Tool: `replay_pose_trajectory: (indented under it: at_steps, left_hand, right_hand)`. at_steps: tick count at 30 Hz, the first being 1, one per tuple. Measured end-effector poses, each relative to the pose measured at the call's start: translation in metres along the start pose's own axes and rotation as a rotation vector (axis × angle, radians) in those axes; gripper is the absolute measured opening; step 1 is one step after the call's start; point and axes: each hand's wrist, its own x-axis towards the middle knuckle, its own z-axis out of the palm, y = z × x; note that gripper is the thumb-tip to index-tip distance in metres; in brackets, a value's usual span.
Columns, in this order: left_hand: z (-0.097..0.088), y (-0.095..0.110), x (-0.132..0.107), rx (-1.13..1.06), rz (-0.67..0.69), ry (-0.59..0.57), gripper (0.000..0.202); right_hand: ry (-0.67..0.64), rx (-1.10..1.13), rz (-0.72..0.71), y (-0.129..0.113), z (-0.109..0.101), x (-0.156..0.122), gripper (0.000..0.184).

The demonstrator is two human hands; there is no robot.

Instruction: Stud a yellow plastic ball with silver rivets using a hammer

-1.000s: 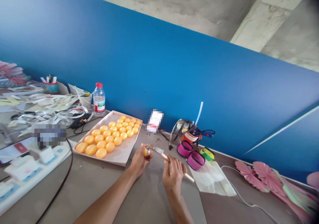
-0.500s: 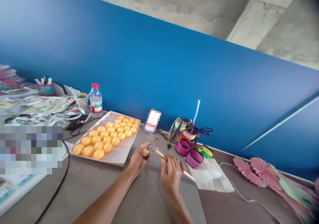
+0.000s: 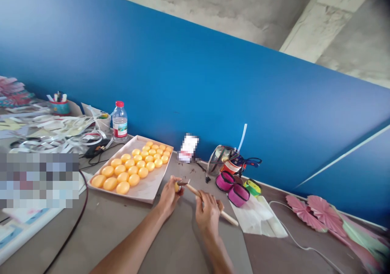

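Observation:
My left hand [image 3: 170,196] is closed around a small knife [image 3: 177,187] with a yellowish handle. A short, dark, narrow blade reaches out of the fist to the right. My right hand [image 3: 209,211] grips a pale wooden stick [image 3: 230,218] near its middle, fingers wrapped over it. The stick slants from upper left to lower right, just above the grey table. Its upper left end lies right at the blade tip; whether they touch I cannot tell. Left of my left hand, a shallow white tray [image 3: 143,193] holds several orange balls [image 3: 123,188] in rows.
Beyond the tray stands a red-capped bottle [image 3: 120,121]. To the right are magenta bands [image 3: 238,195], a green-yellow band [image 3: 252,187] and a white sheet [image 3: 258,217]. A black cable [image 3: 79,213] crosses the left side. Pink pleated paper [image 3: 324,213] lies far right. A blue partition [image 3: 195,75] closes the back.
The blade in my left hand has turned slightly and now shows darker and broader beside the stick's end. The stick has shifted a little to the left. The view moved slightly.

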Motion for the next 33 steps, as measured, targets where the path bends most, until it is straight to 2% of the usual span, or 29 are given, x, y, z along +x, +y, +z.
replay_pose_trajectory:
  at_steps: [5, 10, 13, 19, 23, 28, 33]
  left_hand:
    - [0.0015, -0.0013, -0.0018, -0.009, 0.002, -0.010, 0.046]
    - [-0.0014, -0.0046, 0.0007, 0.009, -0.013, 0.015, 0.044]
    - [-0.0038, -0.0045, 0.0031, 0.009, -0.006, -0.006, 0.042]
    - [-0.0004, 0.0016, 0.0032, -0.075, -0.074, 0.034, 0.031]
    - [0.0029, 0.0042, 0.0014, -0.076, -0.035, -0.003, 0.026]
    - [0.0010, 0.0039, 0.0011, -0.063, -0.036, -0.005, 0.034]
    - [0.0001, 0.0010, 0.0002, -0.046, -0.020, -0.060, 0.040]
  right_hand:
    - [0.058, 0.033, 0.019, -0.0019, -0.0024, 0.0006, 0.024]
    - [-0.081, -0.025, 0.023, -0.0048, 0.0001, 0.0009, 0.022]
    - [-0.094, -0.034, 0.036, -0.0060, 0.0021, -0.0001, 0.023]
    - [-0.020, -0.018, 0.040, -0.0025, -0.0011, 0.0012, 0.023]
    - [0.082, 0.003, 0.055, 0.0010, -0.0034, 0.0028, 0.026]
    - [-0.045, -0.004, 0.024, -0.0004, -0.0007, -0.0005, 0.024]
    - [0.069, -0.011, 0.009, -0.0020, -0.0018, 0.0008, 0.026]
